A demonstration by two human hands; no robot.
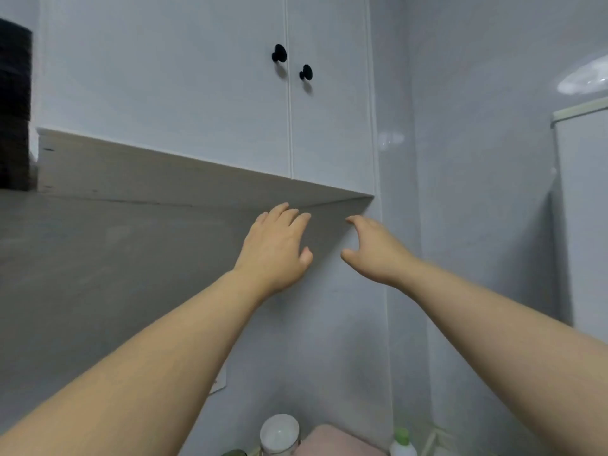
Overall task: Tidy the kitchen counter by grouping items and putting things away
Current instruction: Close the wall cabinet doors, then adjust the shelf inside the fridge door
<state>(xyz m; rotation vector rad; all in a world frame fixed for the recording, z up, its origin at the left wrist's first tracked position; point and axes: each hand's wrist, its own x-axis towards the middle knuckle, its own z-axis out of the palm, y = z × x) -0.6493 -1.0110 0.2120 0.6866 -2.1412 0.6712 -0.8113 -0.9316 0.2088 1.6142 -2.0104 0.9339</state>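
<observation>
Under the smooth white wall cabinet (204, 103) with round black knobs (279, 53), my left hand (274, 246) and right hand (373, 248) reach, fingers loose, grasping nothing.

You face a white wall cabinet (184, 93) with two shut doors, each bearing a round black knob (279, 53). Glossy pale grey walls (467, 179) meet in a corner to your right, where a bright patch of reflected light (585, 79) shows high up. A dark slatted block (14, 106) sits beside the cabinet's left end.
</observation>
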